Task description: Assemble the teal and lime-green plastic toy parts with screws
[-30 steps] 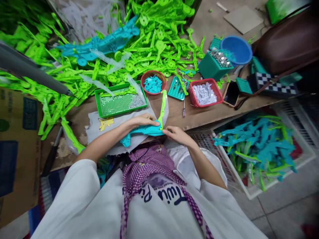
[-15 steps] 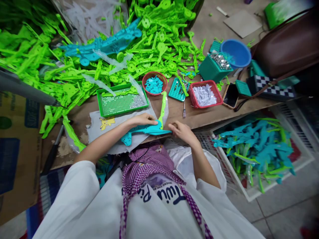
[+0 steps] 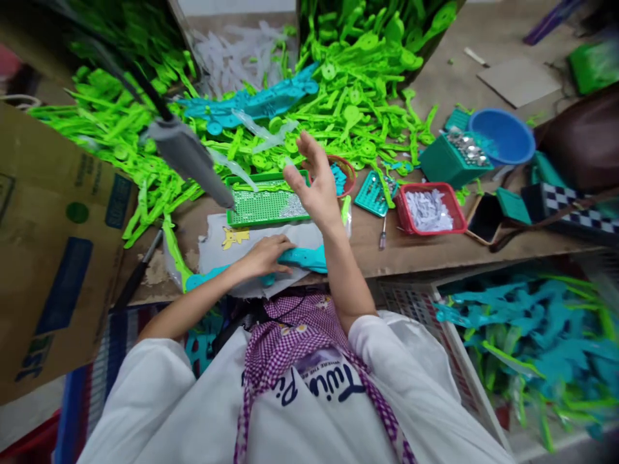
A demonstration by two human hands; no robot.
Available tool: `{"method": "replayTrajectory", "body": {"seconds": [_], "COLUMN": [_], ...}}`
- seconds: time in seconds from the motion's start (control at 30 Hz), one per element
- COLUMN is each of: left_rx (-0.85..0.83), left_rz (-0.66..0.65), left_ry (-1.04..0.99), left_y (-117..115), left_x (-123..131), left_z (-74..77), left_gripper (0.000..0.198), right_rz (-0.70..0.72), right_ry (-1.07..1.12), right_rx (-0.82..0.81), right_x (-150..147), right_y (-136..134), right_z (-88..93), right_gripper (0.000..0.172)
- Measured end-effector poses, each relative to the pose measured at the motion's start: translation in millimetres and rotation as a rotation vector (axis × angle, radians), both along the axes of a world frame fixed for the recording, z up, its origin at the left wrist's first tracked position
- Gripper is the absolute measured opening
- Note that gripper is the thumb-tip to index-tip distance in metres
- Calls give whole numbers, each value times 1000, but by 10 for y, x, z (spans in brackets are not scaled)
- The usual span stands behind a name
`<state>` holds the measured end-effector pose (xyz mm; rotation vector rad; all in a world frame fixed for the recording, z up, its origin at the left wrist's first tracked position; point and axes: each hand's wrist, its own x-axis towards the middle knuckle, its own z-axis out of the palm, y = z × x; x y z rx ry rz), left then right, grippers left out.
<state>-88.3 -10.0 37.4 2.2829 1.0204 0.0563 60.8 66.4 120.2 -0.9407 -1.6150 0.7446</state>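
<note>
My left hand (image 3: pixel 267 255) is closed on a long turquoise plastic part (image 3: pixel 309 256) that lies over a grey cloth (image 3: pixel 213 241) at the table's front edge. My right hand (image 3: pixel 315 187) is raised above the table with thumb and fingers apart, holding nothing. It hides some of a red round basket (image 3: pixel 349 177) of small turquoise pieces and one end of the turquoise part. Left of it hangs a grey electric screwdriver (image 3: pixel 188 158), its bit pointing down over a green perforated tray (image 3: pixel 261 219) with small metal screws. A lime-green arm piece (image 3: pixel 345 209) shows behind my right wrist.
Lime-green plastic parts (image 3: pixel 353 116) pile up along the back. To the right stand a red basket (image 3: pixel 411 225) of whitish pieces, a teal box (image 3: pixel 447 166) of metal pieces and a blue bowl (image 3: pixel 503 138). A white crate (image 3: pixel 476 380) sits low right; a cardboard box (image 3: pixel 58 258) is left.
My right hand has left the tip of the turquoise part and risen up and left, opening. The turquoise part has shifted under my left hand. The view has turned left, showing the hanging screwdriver more fully.
</note>
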Motion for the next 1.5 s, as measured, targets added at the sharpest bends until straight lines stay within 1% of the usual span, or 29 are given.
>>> {"method": "replayTrajectory", "body": {"seconds": [0.07,0.1,0.17,0.2,0.23,0.3,0.4,0.43,0.53,0.63,0.73,0.8,0.87,0.93,1.0,1.13,1.23,1.37,1.5], "left_rx": [-5,-16,-42,-50,-53,-47,-45,-50,-62,-62,-65,-70,-72,-78,-85,-80,-85,-102,-106], "left_rz": [-14,-21,-20,-12,1,29,43,42,35,31,26,19,17,18,13,2,1,-4,0], "left_ry": [-20,-35,-67,-84,-99,-115,-108,-103,-94,-98,-88,-83,-80,-73,-66,-71,-69,-47,-48], "left_y": [10,25,54,63,66,60,53,57,78,92,94,92,92,93,95,101,108,116,115], "left_x": [-91,-114,-130,-131,-130,-130,-135,-137,-144,-150,-152,-152,-150,-149,-150,-153,-152,-144,-139], "left_z": [-29,-51,-102,-125,-145,-175,-201,-209,-237,-258,-259,-250,-239,-229,-226,-241,-237,-199,-185], "left_gripper": [52,50,45,44,43,43,44,45,46,47,47,47,48,48,48,46,45,44,44], "right_rz": [83,140,264,313,337,301,143,118,106,30,-35,-61,-83,-97,-111,-124,-122,-119,-140], "right_ry": [18,17,-10,-21,-19,20,87,83,29,32,42,63,125,202,257,295,302,296,251], "right_rx": [30,25,-51,-96,-133,-169,-197,-209,-236,-193,-136,-147,-198,-247,-259,-236,-251,-264,-237], "right_x": [-314,-459,-694,-772,-818,-813,-646,-584,-467,-455,-455,-442,-430,-428,-438,-456,-450,-447,-462], "right_y": [183,259,377,416,443,465,491,514,637,774,857,889,917,944,968,1022,1065,1079,1051], "right_z": [206,286,359,346,305,164,-68,-132,-269,-343,-387,-425,-480,-550,-624,-750,-822,-872,-860], "right_gripper": [87,86,77,72,70,72,71,70,67,64,58,56,56,58,62,68,70,65,58]}}
